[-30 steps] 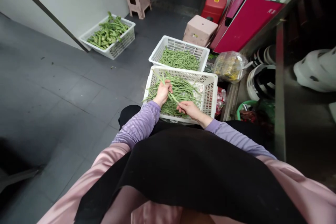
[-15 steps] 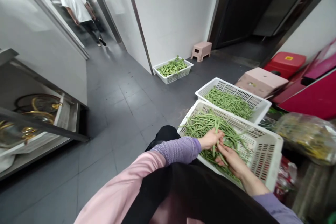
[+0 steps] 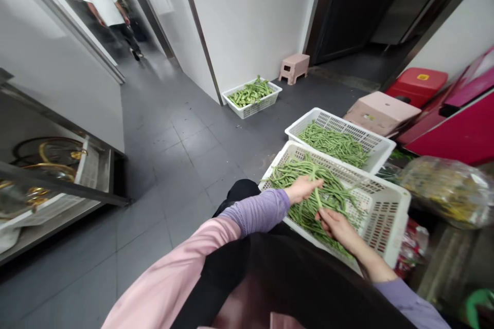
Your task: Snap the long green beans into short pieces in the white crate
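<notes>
Fingers of the right hand pinch the near end of a length of green bean, the wrist angled in from the lower right; the left hand, its forearm stretched across from the left with palm turned down, is closed around the farther part. Whether they grip one bean or several cannot be told. Both hands are above a white basket holding a heap of loose beans, too many to count. Just beyond stands a second basket of beans, with one plastic bag to its right. Past these are one pink stool, one red stool, a third basket of greens, another pink one and, farthest, one person.
</notes>
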Action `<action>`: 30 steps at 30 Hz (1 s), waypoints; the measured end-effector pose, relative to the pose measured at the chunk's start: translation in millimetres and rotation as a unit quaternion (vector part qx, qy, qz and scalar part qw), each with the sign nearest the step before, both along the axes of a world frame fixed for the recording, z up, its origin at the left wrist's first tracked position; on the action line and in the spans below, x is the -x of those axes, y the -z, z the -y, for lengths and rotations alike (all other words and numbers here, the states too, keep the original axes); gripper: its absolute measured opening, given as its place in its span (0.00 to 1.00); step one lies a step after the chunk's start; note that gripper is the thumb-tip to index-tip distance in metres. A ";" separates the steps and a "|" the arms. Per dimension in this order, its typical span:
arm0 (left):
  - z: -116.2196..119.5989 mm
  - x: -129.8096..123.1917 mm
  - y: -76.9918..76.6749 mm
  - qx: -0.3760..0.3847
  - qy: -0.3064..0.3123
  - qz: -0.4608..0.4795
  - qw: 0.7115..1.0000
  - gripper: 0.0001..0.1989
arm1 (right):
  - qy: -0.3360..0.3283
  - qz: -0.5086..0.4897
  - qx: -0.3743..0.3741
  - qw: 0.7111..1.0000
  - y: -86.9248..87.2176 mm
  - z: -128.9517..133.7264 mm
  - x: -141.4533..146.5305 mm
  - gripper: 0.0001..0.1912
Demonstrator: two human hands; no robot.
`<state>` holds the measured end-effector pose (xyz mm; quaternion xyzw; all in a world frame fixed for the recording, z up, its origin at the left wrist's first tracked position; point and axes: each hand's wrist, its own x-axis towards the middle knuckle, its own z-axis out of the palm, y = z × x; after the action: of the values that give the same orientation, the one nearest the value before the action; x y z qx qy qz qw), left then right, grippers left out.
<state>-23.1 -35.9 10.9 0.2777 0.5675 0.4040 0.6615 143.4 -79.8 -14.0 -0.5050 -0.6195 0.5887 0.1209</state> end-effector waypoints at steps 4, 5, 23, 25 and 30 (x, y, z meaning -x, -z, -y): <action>-12.7 14.2 -11.9 -0.011 -0.035 0.095 0.995 0.14 | 0.059 -0.180 0.158 0.969 -27.6 3.7 -2.7 0.30; -16.0 15.6 -13.6 -0.021 -0.033 0.124 0.991 0.14 | 0.084 -0.225 0.177 0.955 -33.4 0.1 -3.2 0.29; -15.2 1.9 -11.9 -0.024 0.129 0.120 0.984 0.19 | 0.073 -0.326 0.369 0.867 -30.9 -41.8 -16.2 0.20; -16.2 2.3 -11.8 -0.024 0.108 0.135 0.985 0.18 | 0.084 -0.310 0.337 0.885 -33.3 -37.6 -16.8 0.20; -16.1 -0.8 -13.6 -0.040 0.050 0.129 0.990 0.14 | 0.160 -0.310 0.261 0.900 -33.1 -29.4 -14.0 0.20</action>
<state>-22.3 -19.7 24.5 0.2782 0.4462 0.4252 0.7367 157.3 -50.4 19.1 -0.4031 -0.2854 0.8288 0.2629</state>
